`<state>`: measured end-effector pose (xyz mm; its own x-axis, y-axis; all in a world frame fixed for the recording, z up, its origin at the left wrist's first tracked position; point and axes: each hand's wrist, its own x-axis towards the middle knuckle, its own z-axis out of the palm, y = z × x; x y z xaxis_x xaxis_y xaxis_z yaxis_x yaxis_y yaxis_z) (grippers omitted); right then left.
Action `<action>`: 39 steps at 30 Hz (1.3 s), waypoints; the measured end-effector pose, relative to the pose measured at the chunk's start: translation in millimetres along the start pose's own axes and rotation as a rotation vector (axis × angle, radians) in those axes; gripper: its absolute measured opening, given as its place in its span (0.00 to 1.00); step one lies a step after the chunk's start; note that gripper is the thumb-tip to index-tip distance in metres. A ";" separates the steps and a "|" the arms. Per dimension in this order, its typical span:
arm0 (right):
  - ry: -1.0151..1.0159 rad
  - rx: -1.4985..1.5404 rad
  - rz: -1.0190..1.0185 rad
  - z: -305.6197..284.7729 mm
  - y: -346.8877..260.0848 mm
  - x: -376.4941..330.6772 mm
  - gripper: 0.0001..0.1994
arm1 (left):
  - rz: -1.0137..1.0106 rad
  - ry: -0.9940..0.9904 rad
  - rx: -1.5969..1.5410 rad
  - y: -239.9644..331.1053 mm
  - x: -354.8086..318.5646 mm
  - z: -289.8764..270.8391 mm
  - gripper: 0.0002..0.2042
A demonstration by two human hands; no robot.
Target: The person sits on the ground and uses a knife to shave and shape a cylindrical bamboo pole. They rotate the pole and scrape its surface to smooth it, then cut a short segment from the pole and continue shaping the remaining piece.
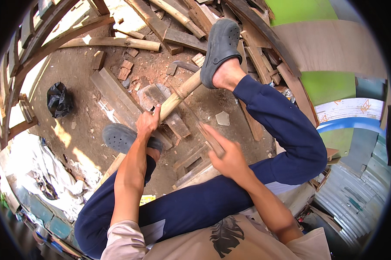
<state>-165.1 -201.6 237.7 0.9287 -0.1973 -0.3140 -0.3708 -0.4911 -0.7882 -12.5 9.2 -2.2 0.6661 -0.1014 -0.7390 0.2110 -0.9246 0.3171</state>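
A pale bamboo pole (183, 91) slants across the middle, from my right shoe down toward my left leg. My left hand (148, 121) is closed around the pole, with the thumb along its top. My right hand (230, 159) grips the wooden handle of a thin-bladed tool (213, 141). The narrow blade lies across the bamboo, between my left hand and my right shoe; whether it is a knife or a saw I cannot tell. My right grey clog (221, 45) rests at the pole's far end. The left clog (119, 138) stands on the ground beside the pole.
Wooden blocks (176, 125) and a long board (113, 95) lie below the pole. Scrap timber (184, 38) is heaped at the far side. A black plastic bag (60, 100) sits at left, near white cloth (48, 173). Green and wooden panels (330, 47) stand at right.
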 end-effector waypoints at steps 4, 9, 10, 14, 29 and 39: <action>-0.232 -0.049 0.385 35.6 13.5 106.2 0.32 | -0.002 -0.049 -0.016 1.5 3.2 -4.6 0.47; -0.131 0.065 0.207 6.4 -18.9 11.3 0.32 | 0.018 0.044 -0.036 0.0 -2.0 -4.0 0.48; -0.142 0.072 0.197 -12.3 -36.4 -22.5 0.33 | 0.022 0.036 -0.042 0.4 -4.1 -4.6 0.48; -0.128 0.003 0.146 -37.0 -46.6 -63.3 0.35 | 0.022 0.015 -0.035 -1.7 -4.2 -2.4 0.47; 0.191 -0.017 0.051 -47.7 -29.7 -83.8 0.32 | 0.494 0.749 -0.056 32.2 -15.6 44.7 0.30; 0.248 0.022 -0.001 -38.6 -15.0 -125.1 0.31 | 0.831 0.572 0.179 50.2 -52.3 41.9 0.34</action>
<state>-275.7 -202.4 309.2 0.8992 -0.4008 -0.1756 -0.3674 -0.4737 -0.8004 -66.8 -47.2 27.5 0.8044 -0.5883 0.0827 -0.5516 -0.6879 0.4716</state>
